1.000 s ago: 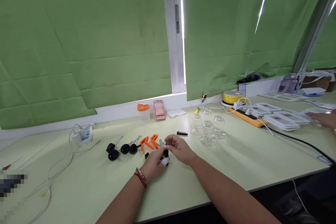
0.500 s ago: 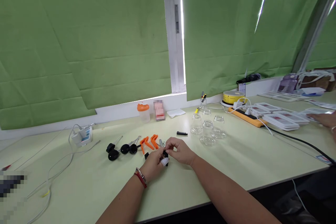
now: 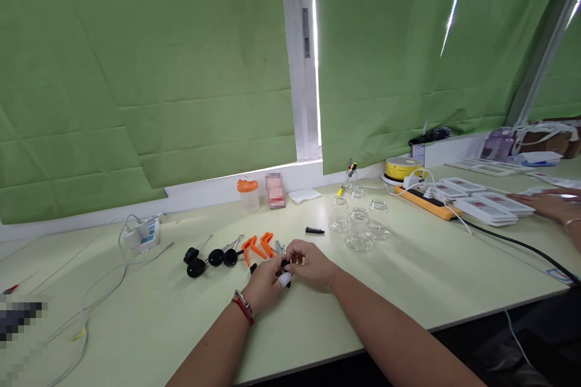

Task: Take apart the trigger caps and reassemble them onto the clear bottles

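My left hand is closed around a small black part, with white tape or cloth on the thumb. Fingertips of my right hand pinch at the same part from the right, so the two hands nearly touch. Behind them lie orange angled pieces and thin metal rods, partly covered by my fingers. Black round knobs with metal stems rest to the left. A black comb-like strip lies beyond my right hand. Several clear glass jars stand to the right of it.
An orange-lidded cup stands near the wall. On the left is a power strip with cables. Rightward are an orange power strip, a yellow round case, stacked white panels and another person's hands.
My right fingers have shifted slightly at the black part, while my left hand stays nearly still. At the right edge, the other person's hands have moved left and farther into view.
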Available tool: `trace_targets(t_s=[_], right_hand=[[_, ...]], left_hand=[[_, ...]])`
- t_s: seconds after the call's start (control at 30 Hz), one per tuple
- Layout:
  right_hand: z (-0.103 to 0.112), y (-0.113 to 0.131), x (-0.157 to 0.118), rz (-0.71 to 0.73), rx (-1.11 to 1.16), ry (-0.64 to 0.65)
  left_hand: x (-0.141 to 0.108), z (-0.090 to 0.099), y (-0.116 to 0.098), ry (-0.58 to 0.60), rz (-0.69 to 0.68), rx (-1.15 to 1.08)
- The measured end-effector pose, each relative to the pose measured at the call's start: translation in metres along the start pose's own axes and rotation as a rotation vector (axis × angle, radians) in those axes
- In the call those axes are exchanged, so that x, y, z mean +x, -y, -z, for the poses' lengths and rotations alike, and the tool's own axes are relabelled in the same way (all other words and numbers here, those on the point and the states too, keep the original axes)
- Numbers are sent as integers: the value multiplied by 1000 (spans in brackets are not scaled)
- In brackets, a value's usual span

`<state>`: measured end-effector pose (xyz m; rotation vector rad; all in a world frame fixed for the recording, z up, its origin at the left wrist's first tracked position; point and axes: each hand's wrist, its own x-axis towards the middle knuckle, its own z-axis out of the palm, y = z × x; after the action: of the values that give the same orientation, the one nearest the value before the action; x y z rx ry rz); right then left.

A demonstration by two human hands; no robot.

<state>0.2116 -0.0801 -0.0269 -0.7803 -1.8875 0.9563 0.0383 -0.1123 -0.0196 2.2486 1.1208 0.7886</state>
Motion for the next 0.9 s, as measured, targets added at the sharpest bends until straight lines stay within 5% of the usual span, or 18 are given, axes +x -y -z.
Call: trace_targets(t_s=[0.3,0.57,0.9], right_hand=[[-7,-14,0,-163,172,22],[-6,-25,5,-255,154,-84],[-9,-34,5,-292,81,-18]], left_hand=[[1,3,8,-87,128,209],[0,31,30,-326,269,293],[-1,27,47,-224,199,248]])
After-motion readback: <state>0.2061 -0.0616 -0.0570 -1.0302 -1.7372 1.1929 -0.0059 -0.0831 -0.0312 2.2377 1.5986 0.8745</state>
